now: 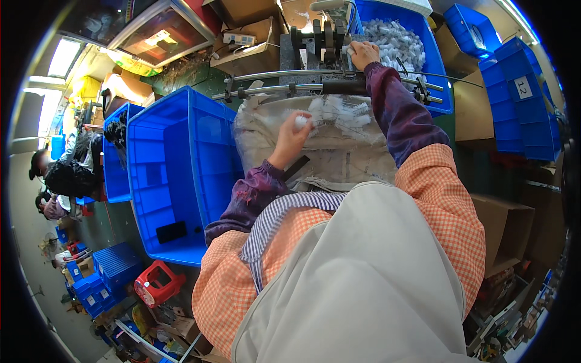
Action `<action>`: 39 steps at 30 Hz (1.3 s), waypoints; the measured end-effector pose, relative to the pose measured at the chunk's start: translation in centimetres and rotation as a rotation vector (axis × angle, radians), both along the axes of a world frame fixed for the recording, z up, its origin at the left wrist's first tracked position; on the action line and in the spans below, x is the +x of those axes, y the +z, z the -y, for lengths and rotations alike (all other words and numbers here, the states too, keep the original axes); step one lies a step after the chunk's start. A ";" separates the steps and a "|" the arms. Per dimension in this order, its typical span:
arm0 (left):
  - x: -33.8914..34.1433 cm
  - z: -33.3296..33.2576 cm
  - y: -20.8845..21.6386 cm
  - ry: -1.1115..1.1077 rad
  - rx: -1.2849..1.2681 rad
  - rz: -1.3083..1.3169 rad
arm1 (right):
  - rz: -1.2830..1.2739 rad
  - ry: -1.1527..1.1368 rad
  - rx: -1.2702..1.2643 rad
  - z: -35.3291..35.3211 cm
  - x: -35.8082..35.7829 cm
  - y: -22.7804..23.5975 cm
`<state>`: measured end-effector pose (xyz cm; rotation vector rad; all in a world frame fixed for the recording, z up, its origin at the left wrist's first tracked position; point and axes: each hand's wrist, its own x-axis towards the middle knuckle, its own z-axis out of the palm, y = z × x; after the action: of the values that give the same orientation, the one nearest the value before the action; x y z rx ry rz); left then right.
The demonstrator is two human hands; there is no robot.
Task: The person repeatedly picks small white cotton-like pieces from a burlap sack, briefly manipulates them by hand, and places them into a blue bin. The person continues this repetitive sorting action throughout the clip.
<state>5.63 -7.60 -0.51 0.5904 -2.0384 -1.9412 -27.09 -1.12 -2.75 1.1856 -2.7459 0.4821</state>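
My left hand is closed around a small white bristly piece, held above a plastic-covered cloth surface. Beside it, on the clear plastic, lies a loose heap of white brush pieces with thin wire-like parts. My right hand reaches far forward to the right side of a dark metal machine. Its fingers are bent together at the machine, with something small and pale at the tips that I cannot make out. Metal rails run crosswise between the machine and the heap.
A blue bin full of small whitish pieces stands right of the machine. At my left is a large blue crate with a dark flat object in it. Cardboard boxes and stacked blue crates stand right; a red stool is lower left.
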 end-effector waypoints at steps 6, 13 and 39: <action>0.2 0.4 -0.6 -0.045 0.002 0.025 | 0.012 -0.032 0.067 0.2 0.2 0.2; -0.1 0.1 0.4 -0.009 0.030 0.002 | -0.132 -0.227 0.140 -2.2 2.5 1.6; -1.9 0.1 2.1 -0.064 -0.074 -0.084 | -0.047 -0.165 -0.003 -2.2 0.2 -0.4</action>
<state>3.76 -7.68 1.54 0.4247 -2.0908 -1.8831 -26.89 1.07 -3.19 0.9462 -2.7707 0.4340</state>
